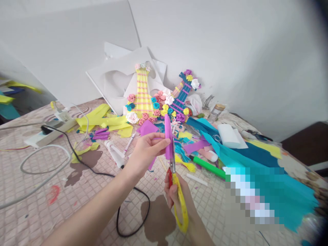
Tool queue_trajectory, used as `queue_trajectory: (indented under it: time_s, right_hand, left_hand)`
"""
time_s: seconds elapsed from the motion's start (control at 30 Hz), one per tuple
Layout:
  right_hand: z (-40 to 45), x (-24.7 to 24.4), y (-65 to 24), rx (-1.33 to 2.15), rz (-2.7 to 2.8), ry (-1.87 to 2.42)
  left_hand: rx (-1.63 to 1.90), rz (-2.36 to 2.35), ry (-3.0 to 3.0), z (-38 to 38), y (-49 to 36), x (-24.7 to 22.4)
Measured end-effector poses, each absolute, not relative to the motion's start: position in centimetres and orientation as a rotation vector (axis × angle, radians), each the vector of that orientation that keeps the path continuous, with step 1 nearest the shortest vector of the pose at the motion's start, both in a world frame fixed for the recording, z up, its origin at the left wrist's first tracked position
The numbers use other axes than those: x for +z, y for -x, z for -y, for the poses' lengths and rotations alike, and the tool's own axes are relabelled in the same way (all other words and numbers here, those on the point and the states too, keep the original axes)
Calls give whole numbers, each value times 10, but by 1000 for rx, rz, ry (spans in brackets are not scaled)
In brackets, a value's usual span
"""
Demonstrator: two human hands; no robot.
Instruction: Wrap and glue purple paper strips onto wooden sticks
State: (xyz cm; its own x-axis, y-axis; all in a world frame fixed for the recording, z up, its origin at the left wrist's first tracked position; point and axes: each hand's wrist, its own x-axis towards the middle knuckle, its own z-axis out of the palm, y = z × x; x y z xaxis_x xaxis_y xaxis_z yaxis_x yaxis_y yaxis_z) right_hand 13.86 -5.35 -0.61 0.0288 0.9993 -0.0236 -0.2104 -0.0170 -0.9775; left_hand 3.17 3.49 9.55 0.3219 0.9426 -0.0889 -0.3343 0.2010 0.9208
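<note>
My left hand [151, 148] pinches a folded strip of purple crepe paper [167, 133], held upright over the middle of the table. In my right hand [179, 193] is a pair of scissors [182, 215] with yellow and red handles, blades pointing up. The blades lie along the right edge of the purple strip; whether they cut into it I cannot tell. Behind my hands, a yellow guitar-like shape [142, 92] trimmed with paper flowers leans against white board. To its right stands a blue one [180, 97] with purple bands.
Yellow crepe paper [102, 121] and a white power strip [42, 135] lie at the left, with a black cable [87, 165] crossing the table. A hot glue gun [115, 153] rests nearby. At right are a green stick-like tool [208, 167], teal crepe paper [256, 164] and a white roll [228, 136].
</note>
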Motion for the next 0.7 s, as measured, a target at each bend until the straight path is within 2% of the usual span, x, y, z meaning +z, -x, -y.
queue_trajectory:
  time_s: [0.7]
  right_hand:
    - [54, -4, -138, 1203, 1068, 1137]
  left_hand:
    - [1003, -765, -971, -35, -33, 96]
